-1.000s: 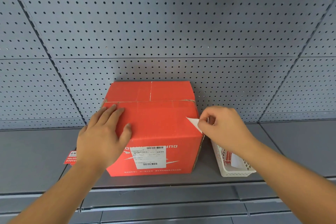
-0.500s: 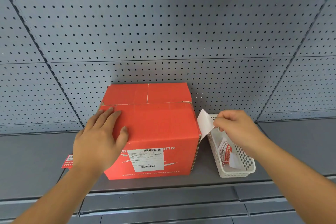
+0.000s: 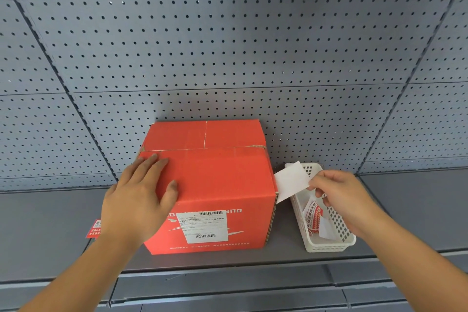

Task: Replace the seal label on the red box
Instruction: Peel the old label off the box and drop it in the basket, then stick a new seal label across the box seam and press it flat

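The red cardboard box [image 3: 217, 180] stands on the grey shelf, with a white barcode sticker on its near face. My left hand [image 3: 139, 195] lies flat on the box's front left part, fingers spread. My right hand [image 3: 336, 195] pinches the seal label [image 3: 291, 180], which shows its white back. The label stretches from the box's right edge toward the white basket, and its lower end still touches the box's right corner.
A white plastic basket [image 3: 329, 246] sits right of the box and holds red-and-white labels [image 3: 314, 215]. Another red label [image 3: 94, 229] lies on the shelf [image 3: 417, 210] left of the box. A grey pegboard wall [image 3: 228, 45] rises behind.
My right hand has pulled the label off the box's front right edge and away to the right, over the basket. My left hand has stayed pressed on the box.
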Motion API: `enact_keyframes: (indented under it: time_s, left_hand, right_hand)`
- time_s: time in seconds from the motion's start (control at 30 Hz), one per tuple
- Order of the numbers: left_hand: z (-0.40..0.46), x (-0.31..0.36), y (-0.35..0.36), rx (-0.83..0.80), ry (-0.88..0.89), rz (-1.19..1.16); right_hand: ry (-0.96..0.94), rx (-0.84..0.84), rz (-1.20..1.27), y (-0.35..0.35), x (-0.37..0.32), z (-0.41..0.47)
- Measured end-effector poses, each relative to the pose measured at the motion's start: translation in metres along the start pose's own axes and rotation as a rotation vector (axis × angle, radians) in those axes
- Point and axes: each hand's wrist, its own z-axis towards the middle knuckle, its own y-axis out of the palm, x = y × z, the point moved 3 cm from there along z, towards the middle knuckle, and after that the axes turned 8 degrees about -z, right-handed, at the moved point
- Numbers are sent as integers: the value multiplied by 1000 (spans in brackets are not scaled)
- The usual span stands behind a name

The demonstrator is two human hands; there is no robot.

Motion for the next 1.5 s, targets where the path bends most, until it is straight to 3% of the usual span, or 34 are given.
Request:
enact_keyframes:
  time_s: [0.37, 0.77, 1.0, 1.27, 1.37, 1.5]
  left_hand:
    - [1, 2, -4, -35, -8, 22]
    - [7, 12, -18, -108, 16, 21]
    - [21, 45, -29, -77, 162, -448]
    - [57, 78, -31, -335, -287, -1177]
    - [69, 72, -25, -398, -423, -1305]
    - [79, 54, -18, -406, -477, -1391]
  right_hand:
    - [-34, 112, 19, -21, -9, 11]
    - [-320, 84, 208, -13, -73, 18]
    - [-383, 15, 228, 29, -113, 13]
    - [-785, 94, -163, 92, -155, -8]
    - [-960, 107, -320, 112, -164, -13]
    - [-1053, 97, -489, 134, -167, -14]
